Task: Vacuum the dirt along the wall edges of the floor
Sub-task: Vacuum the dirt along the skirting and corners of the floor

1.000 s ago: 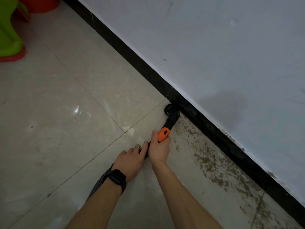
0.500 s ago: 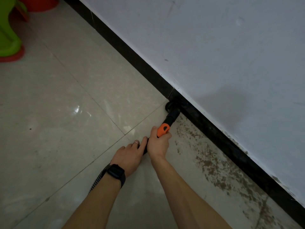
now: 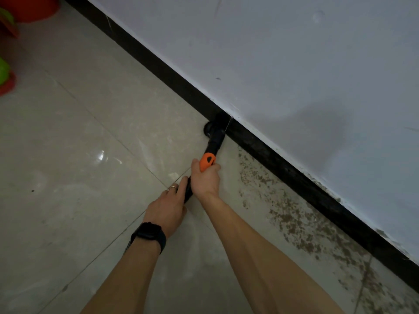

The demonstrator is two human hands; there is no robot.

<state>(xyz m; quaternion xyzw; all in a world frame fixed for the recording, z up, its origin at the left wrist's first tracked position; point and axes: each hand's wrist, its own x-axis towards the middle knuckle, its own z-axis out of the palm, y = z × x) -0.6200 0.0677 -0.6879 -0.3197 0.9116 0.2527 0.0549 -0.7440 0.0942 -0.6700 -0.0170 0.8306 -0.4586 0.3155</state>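
A black vacuum nozzle (image 3: 215,130) with a round brush head presses against the black skirting (image 3: 283,159) where floor meets wall. My right hand (image 3: 207,180) grips the nozzle's orange collar (image 3: 206,162). Just behind it, my left hand (image 3: 169,208) holds the black hose (image 3: 187,193), which passes under the palm. A braided length of hose shows below my left wrist, beside a black watch. Brown dirt specks (image 3: 285,214) cover the tile along the skirting to the right of the nozzle.
A white wall (image 3: 294,64) fills the upper right. Pale glossy floor tiles (image 3: 79,166) spread to the left. Green and red plastic items (image 3: 5,75) stand at the far left edge, and an orange-red tub (image 3: 29,7) sits in the top left corner.
Both hands and the nozzle have moved forward along the skirting, away from me. The brush head now sits tighter against the skirting. The grips are the same.
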